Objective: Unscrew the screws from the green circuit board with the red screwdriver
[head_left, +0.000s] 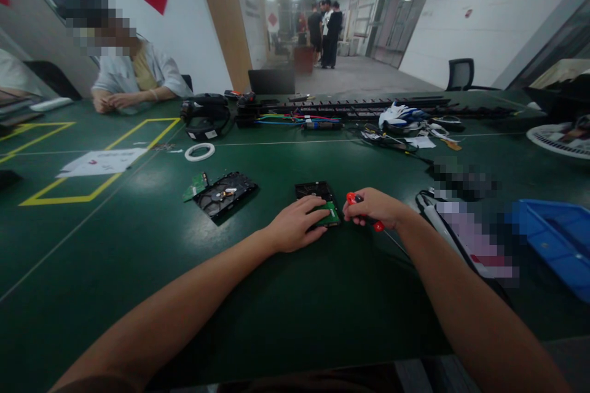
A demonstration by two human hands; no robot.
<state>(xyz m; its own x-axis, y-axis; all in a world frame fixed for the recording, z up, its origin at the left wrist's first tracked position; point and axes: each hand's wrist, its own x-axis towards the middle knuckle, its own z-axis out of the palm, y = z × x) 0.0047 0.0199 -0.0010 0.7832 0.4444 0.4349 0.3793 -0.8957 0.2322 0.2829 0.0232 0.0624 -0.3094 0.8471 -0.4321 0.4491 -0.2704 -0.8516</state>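
Note:
A black hard drive with a green circuit board (330, 215) lies on the dark green table in front of me. My left hand (298, 222) rests over its left part, fingers spread across the drive and board, hiding some of it. Just right of the drive, my right hand (371, 209) is wrapped round a red and black screwdriver (378, 225), whose thin shaft points back to the lower right, under my forearm. Further left sits a second black drive (225, 196) with small metal parts on top, and a loose green circuit board (196, 187) touches its left corner.
A white tape ring (200, 151) and paper sheets (99, 161) lie at the left. Cables, black rails (369, 108) and gloves (400, 115) line the back. A blue bin (557, 239) and a power strip (454, 236) are at the right. A person sits at the far left.

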